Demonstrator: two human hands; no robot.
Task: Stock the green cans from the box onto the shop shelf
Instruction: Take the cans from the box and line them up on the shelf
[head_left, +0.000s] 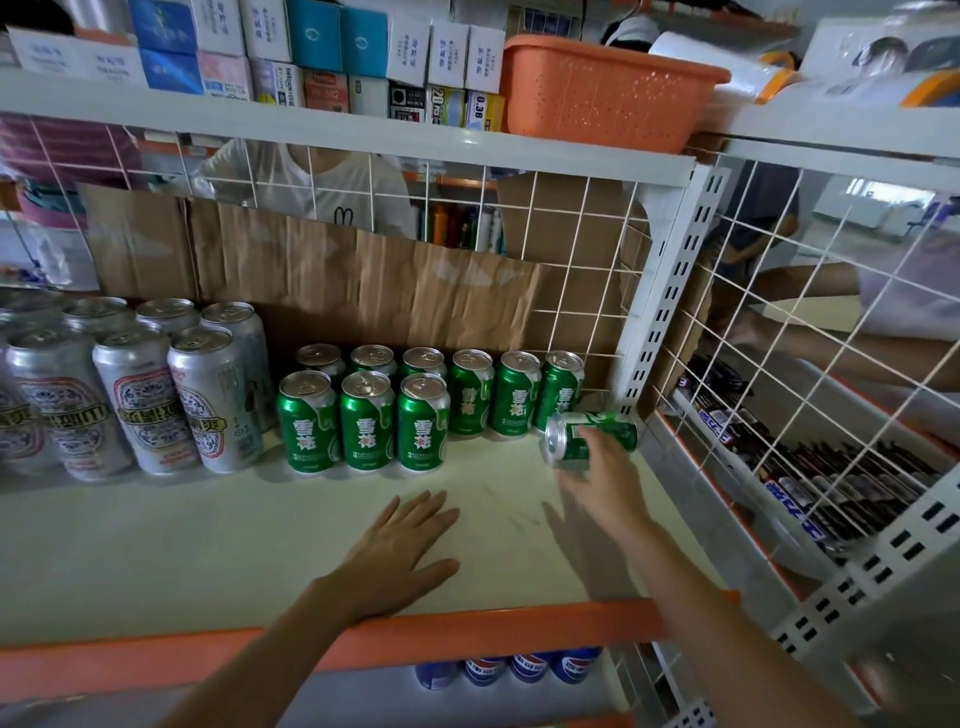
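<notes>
On shelf (208, 545): nine upright green cans (366, 421), tenth can (569, 447) sideways, clasped by right grip (602, 483); left grip (400, 551) spread.

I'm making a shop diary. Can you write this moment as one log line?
left hand: flat on shelf | right hand: grips sideways green can | standing green cans: two rows

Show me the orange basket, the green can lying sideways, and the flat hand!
orange basket (597, 98), head view, middle of its front wall.
sideways green can (557, 440), head view, its silver end.
left hand (400, 545), head view, back of the hand.
</notes>
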